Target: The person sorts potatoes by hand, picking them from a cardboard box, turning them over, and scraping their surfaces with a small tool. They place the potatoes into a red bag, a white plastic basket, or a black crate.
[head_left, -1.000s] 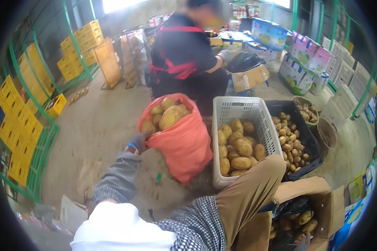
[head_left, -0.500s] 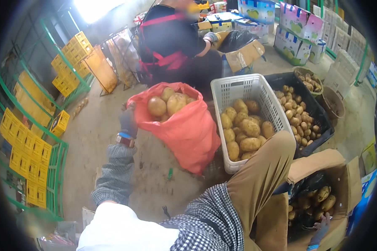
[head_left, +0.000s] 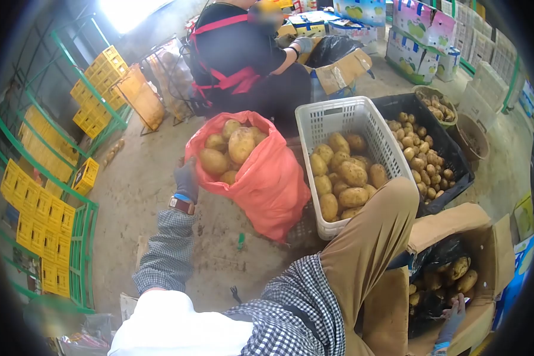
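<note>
My left hand, in a dark glove, grips the left rim of a red sack. Large potatoes fill the sack's open mouth. At the lower right, my right hand is gloved and lies inside a cardboard box, beside potatoes on black plastic. Its fingers look apart and touch the edge of the plastic; nothing is seen held in them. Between sack and box stands a white crate of large potatoes, partly behind my bent knee.
A black-lined crate of small potatoes stands right of the white one, near two baskets. A co-worker sits ahead, one hand at an open box. Yellow crates and green rails line the left.
The sack's mouth has opened rounder and its potatoes have shifted. My left hand has moved slightly down and right. My right hand is a little higher. The co-worker's hand has moved up.
</note>
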Motion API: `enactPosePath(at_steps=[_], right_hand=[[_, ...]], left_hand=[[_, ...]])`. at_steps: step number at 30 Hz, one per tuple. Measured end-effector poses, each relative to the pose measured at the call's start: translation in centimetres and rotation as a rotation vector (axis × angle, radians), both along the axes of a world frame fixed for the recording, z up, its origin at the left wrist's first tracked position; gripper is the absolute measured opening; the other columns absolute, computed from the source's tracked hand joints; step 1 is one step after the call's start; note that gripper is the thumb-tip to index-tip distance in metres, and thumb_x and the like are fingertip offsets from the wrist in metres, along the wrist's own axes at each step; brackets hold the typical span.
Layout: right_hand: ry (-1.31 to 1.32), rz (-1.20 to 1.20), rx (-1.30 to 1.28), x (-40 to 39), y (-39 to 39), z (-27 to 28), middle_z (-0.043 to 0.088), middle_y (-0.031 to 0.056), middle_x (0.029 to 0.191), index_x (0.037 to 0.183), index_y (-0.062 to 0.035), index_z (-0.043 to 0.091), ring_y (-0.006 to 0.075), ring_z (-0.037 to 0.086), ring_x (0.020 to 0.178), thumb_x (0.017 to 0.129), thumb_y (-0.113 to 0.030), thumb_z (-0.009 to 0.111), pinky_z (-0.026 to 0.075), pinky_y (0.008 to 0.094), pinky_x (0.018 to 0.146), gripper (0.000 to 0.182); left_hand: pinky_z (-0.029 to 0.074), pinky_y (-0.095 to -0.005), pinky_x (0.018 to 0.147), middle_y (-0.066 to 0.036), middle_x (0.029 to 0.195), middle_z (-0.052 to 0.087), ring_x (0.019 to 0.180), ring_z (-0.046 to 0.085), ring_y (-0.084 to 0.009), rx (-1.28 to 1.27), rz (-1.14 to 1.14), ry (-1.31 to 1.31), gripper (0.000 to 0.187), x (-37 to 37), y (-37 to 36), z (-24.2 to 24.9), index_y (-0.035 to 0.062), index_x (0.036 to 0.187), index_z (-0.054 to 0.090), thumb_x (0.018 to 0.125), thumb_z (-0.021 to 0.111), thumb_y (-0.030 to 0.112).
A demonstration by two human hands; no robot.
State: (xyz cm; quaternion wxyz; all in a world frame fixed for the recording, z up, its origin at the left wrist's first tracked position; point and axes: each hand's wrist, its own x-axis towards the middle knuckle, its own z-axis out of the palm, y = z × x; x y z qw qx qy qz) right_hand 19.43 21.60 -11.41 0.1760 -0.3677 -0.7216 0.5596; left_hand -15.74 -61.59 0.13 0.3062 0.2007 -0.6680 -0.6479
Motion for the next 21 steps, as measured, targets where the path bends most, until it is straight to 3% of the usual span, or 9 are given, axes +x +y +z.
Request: enactPosePath(at_steps=[3,10,13,16,18,19,20,21], right_hand=[[0.006,-0.019,-0.001,-0.3,0.5,-0.2,0.06,0.0096,0.109,0.138,-0.0067,0.044,0.0063,0.049,0.052,0.096,-0.026,0.055,0.041,0.0185,0.042,0.048],[0.021,-0.008,-0.006,0.0,1.5,-0.9,0.06,0.0097,0.109,0.138,-0.0068,0.044,0.0062,0.05,0.05,0.096,-0.028,0.055,0.041,0.0181,0.041,0.049],[-0.001,-0.028,0.016,0.2,1.7,-1.3,0.06,0.0139,0.111,0.138,-0.0021,0.043,0.0053,0.05,0.049,0.098,-0.019,0.049,0.04,0.0168,0.042,0.044],[-0.004,-0.017,0.02,0.6,2.0,-1.8,0.061,0.011,0.11,0.138,-0.0049,0.044,0.0057,0.049,0.048,0.096,-0.029,0.055,0.041,0.0179,0.041,0.049],[-0.019,-0.013,0.028,0.5,2.1,-1.9,0.061,0.0116,0.111,0.138,-0.0045,0.044,0.0055,0.049,0.047,0.097,-0.028,0.055,0.04,0.0178,0.04,0.049],[-0.018,-0.009,0.028,0.4,2.1,-1.8,0.061,0.0116,0.111,0.138,-0.0045,0.044,0.0055,0.049,0.047,0.097,-0.028,0.055,0.04,0.0178,0.04,0.049],[-0.022,-0.014,0.001,0.3,2.1,-1.8,0.061,0.0111,0.112,0.139,-0.005,0.043,0.0053,0.05,0.049,0.097,-0.027,0.054,0.041,0.0175,0.042,0.048],[-0.025,-0.02,-0.026,0.2,2.0,-1.6,0.061,0.0106,0.112,0.14,-0.0056,0.043,0.0052,0.051,0.051,0.097,-0.026,0.053,0.041,0.0172,0.044,0.048]], left_hand=[[0.048,-0.0291,0.074,-0.009,0.101,0.06,0.086,0.058,-0.0165,0.013,0.034,0.036,0.033,1.0,0.2,-0.1,-0.0051,0.113,0.054,0.085,0.062,0.009],[0.048,-0.0286,0.069,-0.007,0.094,0.059,0.081,0.057,-0.016,0.082,0.026,-0.005,0.03,0.6,-2.1,-1.6,-0.0028,0.11,0.056,0.083,0.06,0.009],[0.048,-0.0297,0.066,-0.007,0.092,0.059,0.078,0.057,-0.0166,0.166,0.024,-0.12,0.029,0.8,-3.0,-3.3,-0.001,0.108,0.056,0.082,0.061,0.01],[0.049,-0.0308,0.063,-0.007,0.091,0.059,0.075,0.057,-0.0159,0.205,0.093,-0.107,0.027,1.5,-2.3,-3.3,0.0009,0.105,0.056,0.083,0.06,0.015],[0.051,-0.0334,0.066,-0.007,0.096,0.06,0.075,0.059,-0.0177,0.646,-0.133,-0.112,0.026,2.8,-0.6,-1.8,0.0021,0.105,0.055,0.087,0.057,0.02],[0.051,-0.0334,0.066,-0.007,0.096,0.06,0.075,0.059,-0.0177,0.647,-0.129,-0.111,0.026,3.3,-1.7,-2.7,0.0021,0.105,0.055,0.087,0.057,0.02],[0.052,-0.0342,0.071,-0.008,0.099,0.06,0.079,0.06,-0.0187,0.313,-0.205,-0.175,0.027,3.8,-3.6,-4.4,0.0019,0.108,0.055,0.089,0.054,0.021],[0.052,-0.0346,0.074,-0.008,0.101,0.06,0.082,0.06,-0.0193,0.147,-0.247,-0.209,0.027,3.5,-4.7,-5.0,0.0018,0.109,0.054,0.089,0.053,0.021]])
